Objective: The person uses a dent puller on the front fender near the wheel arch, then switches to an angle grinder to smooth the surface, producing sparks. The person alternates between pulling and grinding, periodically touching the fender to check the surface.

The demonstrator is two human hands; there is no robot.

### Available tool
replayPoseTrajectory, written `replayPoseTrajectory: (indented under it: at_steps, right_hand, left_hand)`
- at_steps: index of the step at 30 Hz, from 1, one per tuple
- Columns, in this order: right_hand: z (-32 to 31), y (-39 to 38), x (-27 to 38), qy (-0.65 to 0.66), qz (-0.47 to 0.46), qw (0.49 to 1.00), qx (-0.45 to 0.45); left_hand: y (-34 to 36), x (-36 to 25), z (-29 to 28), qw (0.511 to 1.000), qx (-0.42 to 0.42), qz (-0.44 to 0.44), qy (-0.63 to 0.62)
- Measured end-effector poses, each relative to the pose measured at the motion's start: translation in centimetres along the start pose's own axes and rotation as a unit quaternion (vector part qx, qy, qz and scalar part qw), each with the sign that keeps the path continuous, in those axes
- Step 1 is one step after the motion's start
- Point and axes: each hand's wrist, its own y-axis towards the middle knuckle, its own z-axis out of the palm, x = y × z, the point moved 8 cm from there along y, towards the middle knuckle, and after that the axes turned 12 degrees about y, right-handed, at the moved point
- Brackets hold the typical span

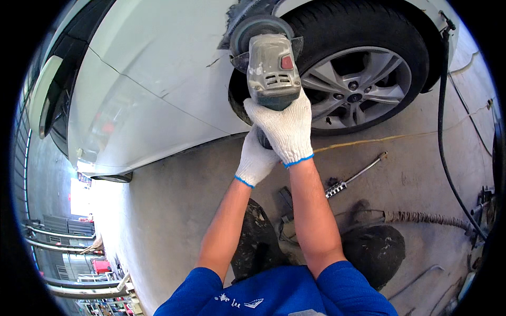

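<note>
An angle grinder (270, 66) with a worn grey body and a red button points away from me. Its round disc and guard (255, 29) lie against the damaged wheel-arch edge of a white car panel (168, 58); whether the disc spins cannot be told. My right hand (287, 126), in a white knit glove, wraps round the grinder's body just behind the vents. Lower and to the left, my left hand (255, 158), gloved alike, is closed on the rear of the handle. Both forearms reach forward. Dark torn material (245, 13) shows beside the disc.
Right of the grinder stands the car's wheel (353, 95). A black hose (443, 126) hangs at the right. On the concrete floor lie a metal rod tool (358, 174), a yellowish cord (379, 139), a coiled hose (427, 218) and a bent bar (419, 282).
</note>
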Motion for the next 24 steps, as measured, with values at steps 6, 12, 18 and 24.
replayPoseTrajectory:
  at_steps: [6, 12, 18, 24]
  right_hand:
    - [0.6, -0.8, -1.7, -0.047, -0.028, 0.998, 0.015]
    - [-0.1, 0.9, -0.9, 0.027, -0.037, 0.999, -0.029]
    - [1.6, -1.0, -2.8, -0.087, -0.027, 0.996, 0.017]
    - [1.4, -1.0, -2.2, -0.097, 0.006, 0.995, -0.017]
  left_hand:
    - [-0.1, 1.6, 0.4, 0.992, -0.066, 0.087, 0.055]
    - [2.5, 1.7, 0.7, 0.991, -0.014, 0.084, 0.099]
    - [2.0, 3.5, 0.6, 0.995, -0.051, 0.067, 0.045]
    - [2.1, 3.4, 0.6, 0.999, -0.036, 0.031, 0.001]
